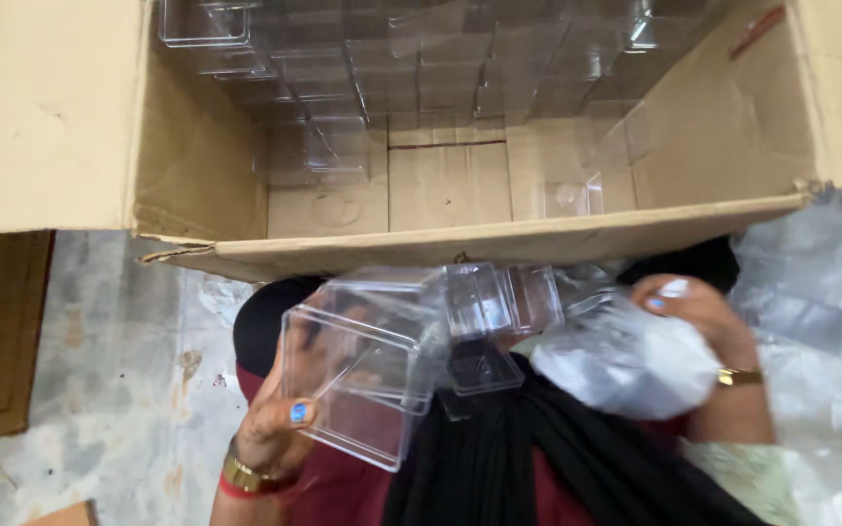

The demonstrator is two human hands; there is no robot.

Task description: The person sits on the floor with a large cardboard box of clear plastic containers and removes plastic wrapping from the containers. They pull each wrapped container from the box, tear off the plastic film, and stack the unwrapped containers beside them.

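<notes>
Left hand (280, 419) grips a clear plastic box (363, 375) from its left side. Thumb lies on the near face, low at the left edge; the other fingers show through the clear wall, wrapped behind. Fingers clamped on the box, which is tilted and held just below the near wall of the cardboard carton (479, 244).

Right hand (699, 317) closes on a crumpled clear plastic bag (626, 365). Fingers curl over the bag's top and the bag bulges below and left of them.

Between the two hands: about three smaller clear boxes (494, 302), close together, touching the big box's right edge. Exact count uncertain; clear walls overlap.

Inside the carton: many clear boxes stacked (421, 68) along the far side, too many and too see-through to count. One stands apart (567, 195) on the carton floor, near right.

More plastic wrap (821, 282) lies at right.
</notes>
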